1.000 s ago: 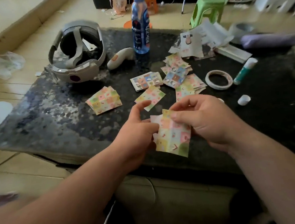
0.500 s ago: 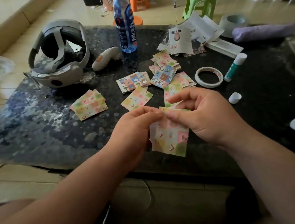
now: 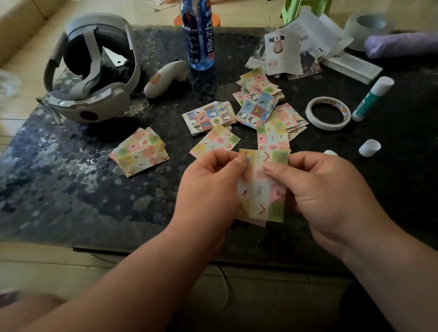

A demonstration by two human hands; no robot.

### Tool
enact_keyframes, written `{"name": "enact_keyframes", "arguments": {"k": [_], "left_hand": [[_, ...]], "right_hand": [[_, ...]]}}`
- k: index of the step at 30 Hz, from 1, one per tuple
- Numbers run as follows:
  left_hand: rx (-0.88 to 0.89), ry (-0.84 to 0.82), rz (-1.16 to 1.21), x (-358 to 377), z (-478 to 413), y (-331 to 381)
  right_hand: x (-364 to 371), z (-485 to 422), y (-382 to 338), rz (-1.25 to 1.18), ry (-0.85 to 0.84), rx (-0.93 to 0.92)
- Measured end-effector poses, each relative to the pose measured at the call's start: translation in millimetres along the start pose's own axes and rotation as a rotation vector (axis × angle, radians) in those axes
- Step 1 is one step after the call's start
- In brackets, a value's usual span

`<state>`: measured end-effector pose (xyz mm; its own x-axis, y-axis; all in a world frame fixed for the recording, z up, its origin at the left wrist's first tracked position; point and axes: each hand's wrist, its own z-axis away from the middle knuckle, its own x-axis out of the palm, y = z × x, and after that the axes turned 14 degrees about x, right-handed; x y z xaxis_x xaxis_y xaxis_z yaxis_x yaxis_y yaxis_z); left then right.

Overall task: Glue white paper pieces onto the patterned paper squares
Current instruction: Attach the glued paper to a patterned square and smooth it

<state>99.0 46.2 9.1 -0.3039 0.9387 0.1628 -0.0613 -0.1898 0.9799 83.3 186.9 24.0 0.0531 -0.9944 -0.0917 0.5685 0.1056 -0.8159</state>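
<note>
a: a dark speckled table [image 3: 58, 204] in a room with a pale floor, and plenty of clutter. where's the piece in work?

b: the held patterned square [image 3: 263, 196] hangs over the table's near edge, between both hands. the left hand [image 3: 209, 190] pinches its top left corner, thumb and forefinger closed on the paper. the right hand [image 3: 327, 191] pinches the top right edge the same way, its other fingers curled behind the sheet.

a: what's new?

b: a second ago the left thumb stood up clear of the paper, and white paper showed past the square's left side. now that hand has closed on the top edge, and only a pale sliver [image 3: 253, 222] peeks out under the bottom left corner. i'd judge the white piece is being squared up and pressed on behind, so this one is nearly done.

a: and around it?

b: just beyond the held square lies a loose square [image 3: 214, 141], with small stacks [image 3: 139, 152] to its left. beyond and to the right are the tape ring [image 3: 327, 112], the glue stick [image 3: 372, 96] and a white cap [image 3: 369, 148].

a: what can't you tell?

b: whether glue is on the back, since the white piece is almost all hidden. a small white thing [image 3: 329, 153] just past the right hand is half covered.
</note>
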Motion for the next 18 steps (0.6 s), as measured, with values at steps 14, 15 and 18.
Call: {"name": "enact_keyframes", "arguments": {"k": [14, 15, 18], "left_hand": [[-0.082, 0.101, 0.267, 9.6, 3.8, 6.3], [-0.084, 0.091, 0.29, 10.4, 4.2, 7.0], [-0.132, 0.082, 0.338, 12.8, 4.3, 9.3]], "right_hand": [[-14.5, 4.8, -4.2, -0.063, -0.019, 0.002], [-14.4, 4.7, -3.4, -0.057, -0.01, -0.004], [-16.7, 4.8, -3.7, -0.065, 0.0, -0.023]]}}
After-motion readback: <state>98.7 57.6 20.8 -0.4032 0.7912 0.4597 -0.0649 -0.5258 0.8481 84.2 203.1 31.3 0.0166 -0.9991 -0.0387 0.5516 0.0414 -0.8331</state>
